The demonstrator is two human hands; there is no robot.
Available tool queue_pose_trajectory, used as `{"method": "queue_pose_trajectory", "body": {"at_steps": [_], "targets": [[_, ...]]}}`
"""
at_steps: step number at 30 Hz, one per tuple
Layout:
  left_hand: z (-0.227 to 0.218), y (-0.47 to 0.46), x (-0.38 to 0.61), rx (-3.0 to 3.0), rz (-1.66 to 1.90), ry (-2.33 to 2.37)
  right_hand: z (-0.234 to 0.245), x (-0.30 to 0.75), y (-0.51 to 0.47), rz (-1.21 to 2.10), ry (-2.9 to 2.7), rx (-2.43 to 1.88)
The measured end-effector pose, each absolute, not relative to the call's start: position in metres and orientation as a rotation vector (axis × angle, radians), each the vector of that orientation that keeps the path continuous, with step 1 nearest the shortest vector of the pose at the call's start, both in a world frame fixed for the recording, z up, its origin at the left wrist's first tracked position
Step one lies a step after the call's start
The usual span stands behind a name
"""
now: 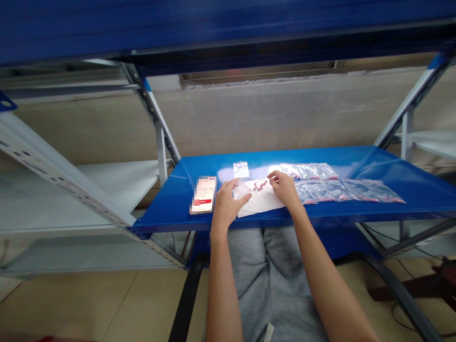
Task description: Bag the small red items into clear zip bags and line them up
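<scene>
My left hand (226, 202) curls its thumb and fingers around a small clear plastic bag (242, 188) at the left side of a white sheet (261, 206), paper or cloth. Several small dark red beads (260, 185) lie loose on that sheet between my hands. At the sheet's right side, my right hand (283, 186) has its thumb and fingertips pressed together just beside the beads; whatever they pinch is too small to make out. Behind the sheet lies another clear zip bag (241, 169), flat on the blue shelf.
Clear bags with red pieces lie in two rows on the right, a front row (342, 191) and a back row (309, 171). A phone (204, 195) with a lit screen rests at the left. The blue shelf (171, 202) has metal uprights and another shelf (228, 28) overhead.
</scene>
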State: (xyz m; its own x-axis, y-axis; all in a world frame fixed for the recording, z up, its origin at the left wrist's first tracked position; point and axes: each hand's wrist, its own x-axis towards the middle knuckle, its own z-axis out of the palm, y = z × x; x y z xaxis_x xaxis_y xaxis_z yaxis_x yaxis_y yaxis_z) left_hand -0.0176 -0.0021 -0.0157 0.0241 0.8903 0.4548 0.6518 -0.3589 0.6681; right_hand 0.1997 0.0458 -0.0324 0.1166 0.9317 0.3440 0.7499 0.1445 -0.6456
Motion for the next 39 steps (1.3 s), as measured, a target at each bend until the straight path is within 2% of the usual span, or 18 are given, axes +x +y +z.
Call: {"method": "queue_pose_trajectory", "body": {"at_steps": [10, 23, 31, 39], "targets": [[-0.017, -0.003, -0.016, 2.092, 1.145, 1.578, -0.042, 0.203, 0.08, 0.208, -1.92, -1.776], [-0.02, -0.002, -0.012, 2.08, 1.123, 1.483, -0.028, 0.199, 0.061, 0.123, -1.852, -1.768], [-0.02, -0.003, -0.009, 2.07, 1.165, 1.387, -0.006, 0.181, 0.023, 0.508, -1.874, -1.382], [-0.022, -0.001, -0.003, 2.081, 1.201, 1.309, -0.007, 0.187, 0.02, 0.801, -1.894, -1.154]]}}
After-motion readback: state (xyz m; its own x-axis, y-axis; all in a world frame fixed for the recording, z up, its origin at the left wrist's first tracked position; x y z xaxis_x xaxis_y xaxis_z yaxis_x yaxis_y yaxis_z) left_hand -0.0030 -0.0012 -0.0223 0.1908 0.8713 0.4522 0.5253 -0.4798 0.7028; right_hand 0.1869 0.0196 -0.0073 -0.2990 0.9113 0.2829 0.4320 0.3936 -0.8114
